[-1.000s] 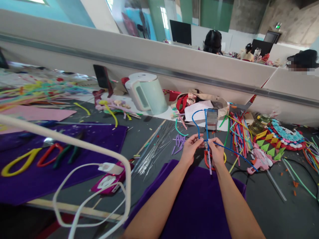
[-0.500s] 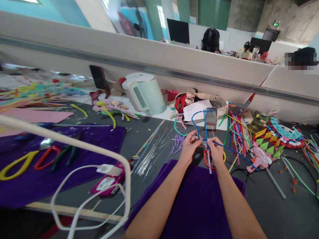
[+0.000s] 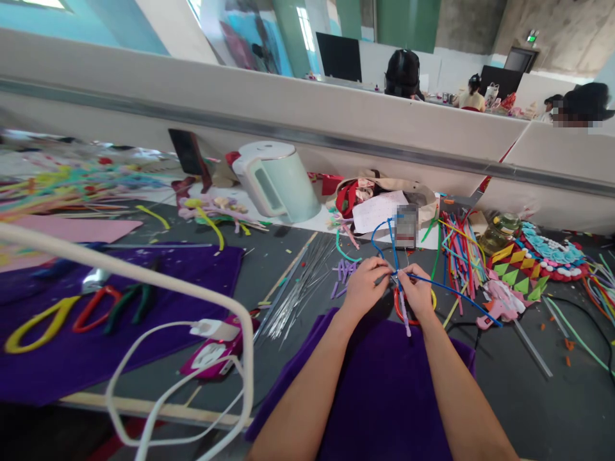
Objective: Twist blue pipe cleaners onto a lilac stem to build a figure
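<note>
The left hand (image 3: 368,286) pinched the blue fuzzy stem (image 3: 393,246) near its crossing. This stem was between both hands, looped above; it seemed light, soft and bendable, best held close to the crossing. The right hand (image 3: 417,288) pinched it also, one end reaching rightward.

Dark grey surface (image 3: 538,410) carrying thin silvery metal wires (image 3: 300,298), short purple fuzzy stems (image 3: 343,274), pink plastic glue gun (image 3: 500,307)

Green wall (image 3: 408,27), bare concrete (image 3: 473,27), bright window (image 3: 305,29) beyond pale partition (image 3: 288,99).
</note>
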`<state>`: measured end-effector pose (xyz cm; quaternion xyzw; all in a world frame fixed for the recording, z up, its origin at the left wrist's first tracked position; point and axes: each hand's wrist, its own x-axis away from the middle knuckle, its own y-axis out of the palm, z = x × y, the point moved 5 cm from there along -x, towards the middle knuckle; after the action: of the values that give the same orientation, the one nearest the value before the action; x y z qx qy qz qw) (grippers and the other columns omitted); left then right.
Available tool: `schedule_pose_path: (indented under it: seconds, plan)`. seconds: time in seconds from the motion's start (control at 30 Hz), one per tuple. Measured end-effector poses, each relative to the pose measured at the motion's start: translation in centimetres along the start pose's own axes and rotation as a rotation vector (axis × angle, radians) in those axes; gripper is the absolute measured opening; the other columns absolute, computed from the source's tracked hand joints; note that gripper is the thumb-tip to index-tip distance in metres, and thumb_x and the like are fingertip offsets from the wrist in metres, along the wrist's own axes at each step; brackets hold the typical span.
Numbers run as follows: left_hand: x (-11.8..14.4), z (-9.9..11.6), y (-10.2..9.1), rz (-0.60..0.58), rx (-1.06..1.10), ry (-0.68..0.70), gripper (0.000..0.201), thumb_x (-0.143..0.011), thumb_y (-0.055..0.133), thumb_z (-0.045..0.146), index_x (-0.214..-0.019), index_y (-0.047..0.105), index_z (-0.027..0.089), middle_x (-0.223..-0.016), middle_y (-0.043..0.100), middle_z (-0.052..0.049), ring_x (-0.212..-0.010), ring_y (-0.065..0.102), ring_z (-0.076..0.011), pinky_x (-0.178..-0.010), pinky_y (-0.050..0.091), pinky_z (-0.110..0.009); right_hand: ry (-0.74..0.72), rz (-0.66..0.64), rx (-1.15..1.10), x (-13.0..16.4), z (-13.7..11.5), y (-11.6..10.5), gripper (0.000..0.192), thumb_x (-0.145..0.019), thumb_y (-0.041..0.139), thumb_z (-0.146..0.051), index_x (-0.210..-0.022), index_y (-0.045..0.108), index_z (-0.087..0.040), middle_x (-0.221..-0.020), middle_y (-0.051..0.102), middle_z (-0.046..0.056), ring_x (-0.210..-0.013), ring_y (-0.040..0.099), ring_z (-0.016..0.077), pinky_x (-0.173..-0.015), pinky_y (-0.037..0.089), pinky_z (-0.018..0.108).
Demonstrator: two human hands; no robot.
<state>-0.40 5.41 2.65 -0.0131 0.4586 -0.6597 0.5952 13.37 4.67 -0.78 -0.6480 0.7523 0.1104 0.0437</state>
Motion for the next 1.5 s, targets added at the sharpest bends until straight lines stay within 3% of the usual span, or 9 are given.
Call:
schedule_pose_path:
  seconds: [0.13,0.3,0.5,0.77,1.0,1.17,1.5]
  plan:
    - [0.1,0.5,0.2,-0.173,-0.049,0.084,0.018,-0.080,0.052,0.014,-0.087,0.066,0.022,-0.089,0.062,-0.005,-0.086,0.055,-0.0186,-0.075,0.042,-0.030,-0.001,-0.100,0.106,-0.4,0.2,-0.6,0.020,-0.076,0.060,-0.035,-0.066,0.056,-0.018,-0.057,0.053,-0.004,-0.052,0.049,0.0097,-0.050,0.038,0.021]
    - [0.2,0.7,0.4,-0.287,-0.057,0.102,0.014,-0.082,0.051,0.016,-0.086,0.064,0.020,-0.089,0.062,-0.005,-0.088,0.055,-0.0176,-0.076,0.042,-0.029,0.000,-0.206,0.199,-0.5,-0.4,-1.2,0.018,-0.076,0.060,-0.030,-0.064,0.057,-0.017,-0.059,0.053,-0.003,-0.054,0.048,0.0099,-0.052,0.038,0.021]
    - [0.1,0.4,0.2,-0.293,0.006,0.052,0.015,-0.085,0.049,0.019,-0.084,0.064,0.020,-0.089,0.062,-0.004,-0.087,0.055,-0.0171,-0.077,0.041,-0.029,0.034,-0.241,0.209,-0.4,-1.2,-1.3,0.019,-0.078,0.058,-0.032,-0.066,0.057,-0.017,-0.061,0.053,-0.002,-0.056,0.048,0.0103,-0.054,0.039,0.021]
    - [-0.1,0.4,0.1,-0.370,0.026,0.040,0.014,-0.084,0.050,0.016,-0.083,0.063,0.019,-0.086,0.062,-0.004,-0.085,0.053,-0.0171,-0.075,0.039,-0.029,0.081,-0.321,0.221,-0.3,-0.1,-1.1,0.023,-0.079,0.058,-0.038,-0.068,0.055,-0.018,-0.057,0.053,-0.003,-0.051,0.046,0.0094,-0.049,0.037,0.020]
    - [0.0,0.2,-0.2,-0.385,0.133,0.007,0.013,-0.084,0.052,0.016,-0.078,0.063,0.019,-0.082,0.061,-0.003,-0.084,0.053,-0.0165,-0.075,0.039,-0.029,0.072,-0.396,0.238,0.0,-1.2,-0.8,0.022,-0.079,0.057,-0.036,-0.068,0.057,-0.017,-0.061,0.053,-0.003,-0.055,0.048,0.0099,-0.051,0.036,0.020]
    - [0.1,0.0,-0.3,-0.394,0.152,-0.009,0.014,-0.084,0.053,0.018,-0.075,0.063,0.018,-0.075,0.057,-0.003,-0.079,0.052,-0.0165,-0.073,0.039,-0.029,0.025,-0.405,0.305,0.1,-2.2,-0.6,0.019,-0.080,0.056,-0.033,-0.068,0.057,-0.018,-0.061,0.052,-0.003,-0.058,0.047,0.0102,-0.054,0.035,0.021]
    - [0.2,-0.3,0.0,-0.411,0.149,-0.148,0.016,-0.084,0.051,0.019,-0.072,0.061,0.018,-0.076,0.060,-0.003,-0.082,0.052,-0.0174,-0.074,0.040,-0.030,0.019,-0.411,0.386,0.2,-1.7,-0.6,0.017,-0.082,0.053,-0.031,-0.070,0.057,-0.019,-0.064,0.054,-0.003,-0.061,0.050,0.0115,-0.060,0.038,0.022]
